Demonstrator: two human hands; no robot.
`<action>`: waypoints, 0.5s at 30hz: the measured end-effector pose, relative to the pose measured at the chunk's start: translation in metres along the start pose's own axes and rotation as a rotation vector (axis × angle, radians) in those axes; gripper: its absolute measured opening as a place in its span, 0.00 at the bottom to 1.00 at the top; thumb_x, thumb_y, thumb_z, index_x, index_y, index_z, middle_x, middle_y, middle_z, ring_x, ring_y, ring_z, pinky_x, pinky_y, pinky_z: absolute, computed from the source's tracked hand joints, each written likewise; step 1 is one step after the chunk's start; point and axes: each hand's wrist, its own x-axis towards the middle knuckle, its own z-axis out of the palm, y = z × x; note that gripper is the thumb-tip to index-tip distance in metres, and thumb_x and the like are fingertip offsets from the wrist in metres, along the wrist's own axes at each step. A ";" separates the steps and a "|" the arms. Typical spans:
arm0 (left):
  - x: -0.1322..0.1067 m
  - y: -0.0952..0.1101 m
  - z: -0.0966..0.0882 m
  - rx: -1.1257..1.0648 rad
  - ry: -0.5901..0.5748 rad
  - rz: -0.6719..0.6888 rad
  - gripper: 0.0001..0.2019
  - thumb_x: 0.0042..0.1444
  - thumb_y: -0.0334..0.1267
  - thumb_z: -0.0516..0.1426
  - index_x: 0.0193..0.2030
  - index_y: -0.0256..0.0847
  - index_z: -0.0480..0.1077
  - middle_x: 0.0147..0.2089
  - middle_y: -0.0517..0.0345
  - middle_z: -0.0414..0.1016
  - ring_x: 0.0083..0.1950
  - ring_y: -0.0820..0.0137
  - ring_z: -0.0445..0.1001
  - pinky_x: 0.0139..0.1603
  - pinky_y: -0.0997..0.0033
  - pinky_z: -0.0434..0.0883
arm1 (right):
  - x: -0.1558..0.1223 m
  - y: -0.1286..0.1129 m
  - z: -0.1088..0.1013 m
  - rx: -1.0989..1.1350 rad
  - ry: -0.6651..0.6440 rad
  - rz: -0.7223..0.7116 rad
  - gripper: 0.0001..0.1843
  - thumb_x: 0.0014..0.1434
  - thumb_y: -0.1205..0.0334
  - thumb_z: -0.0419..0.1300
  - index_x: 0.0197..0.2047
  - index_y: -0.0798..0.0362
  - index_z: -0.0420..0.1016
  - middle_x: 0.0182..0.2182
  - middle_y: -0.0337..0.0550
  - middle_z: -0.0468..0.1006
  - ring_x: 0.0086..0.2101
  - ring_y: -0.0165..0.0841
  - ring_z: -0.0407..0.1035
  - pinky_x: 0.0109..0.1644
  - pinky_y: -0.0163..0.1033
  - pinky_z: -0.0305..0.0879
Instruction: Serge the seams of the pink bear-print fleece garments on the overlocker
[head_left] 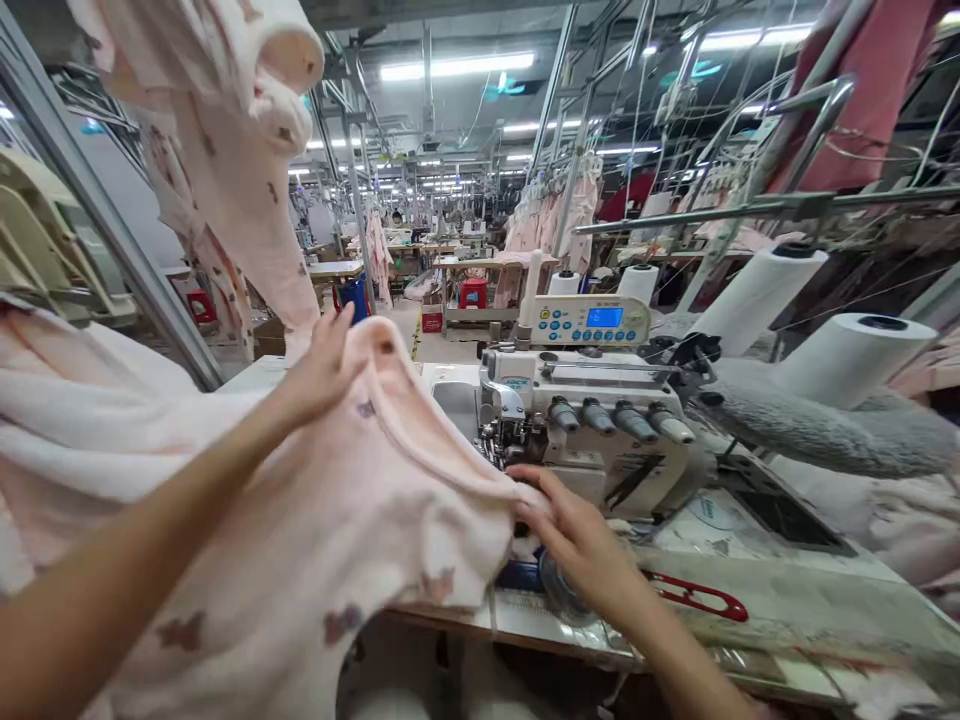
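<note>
A pale pink fleece garment with small brown and grey bear-like prints spreads over the front of the sewing table. My left hand is at its upper edge by the neckline, fingers closed on the fabric and pointing up. Its fingertips are partly hidden by the cloth. My right hand pinches the other end of the banded edge, just in front of the needle area. Behind that hand stands a white overlock sewing machine with a row of tension knobs and a lit blue display.
Thread cones stand at the right beside a grey fluffy roll. Red scissors-like handles lie on the table front. More pink garments hang at the upper left, near a metal pole. A metal rail crosses the upper right.
</note>
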 end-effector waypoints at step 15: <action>-0.059 0.035 0.105 0.155 -0.478 0.214 0.04 0.58 0.30 0.50 0.33 0.38 0.64 0.34 0.57 0.68 0.36 0.69 0.68 0.36 0.71 0.64 | 0.023 -0.005 0.001 -0.180 0.115 0.190 0.14 0.54 0.55 0.53 0.22 0.52 0.68 0.19 0.35 0.70 0.23 0.32 0.64 0.27 0.34 0.52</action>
